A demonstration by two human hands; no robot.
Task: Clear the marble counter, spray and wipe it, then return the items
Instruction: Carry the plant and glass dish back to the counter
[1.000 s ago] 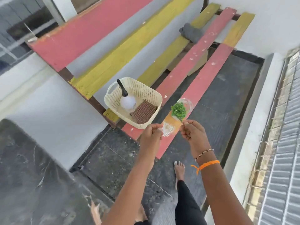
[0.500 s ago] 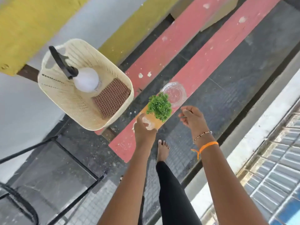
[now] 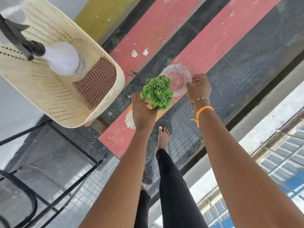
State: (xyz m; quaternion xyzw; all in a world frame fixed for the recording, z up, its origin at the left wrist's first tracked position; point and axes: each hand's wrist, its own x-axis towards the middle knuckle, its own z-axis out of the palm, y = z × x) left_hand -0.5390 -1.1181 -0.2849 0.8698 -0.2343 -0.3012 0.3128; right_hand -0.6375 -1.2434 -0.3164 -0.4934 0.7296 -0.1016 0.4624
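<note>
My left hand (image 3: 143, 111) is closed around the orange pot of a small green plant (image 3: 157, 92), held over a red plank (image 3: 212, 43). A clear glass bowl (image 3: 176, 78) sits on that plank just behind the plant, and my right hand (image 3: 198, 88) grips its right rim with the fingertips. To the left stands a cream plastic basket (image 3: 105, 102) that holds a white spray bottle (image 3: 63, 58) with a black trigger and a brown checked cloth (image 3: 97, 81).
Red and yellow painted planks (image 3: 102, 15) lie slanted over a dark stone floor (image 3: 256, 51). A black metal frame (image 3: 54, 163) stands at lower left. My bare foot (image 3: 162, 137) is on the floor below the plank. A white ledge (image 3: 269, 122) and a window run along the right.
The camera has moved in closer and tilted down. My left hand has taken full hold of the plant pot, and my right hand has reached forward and closed on the glass bowl's rim.
</note>
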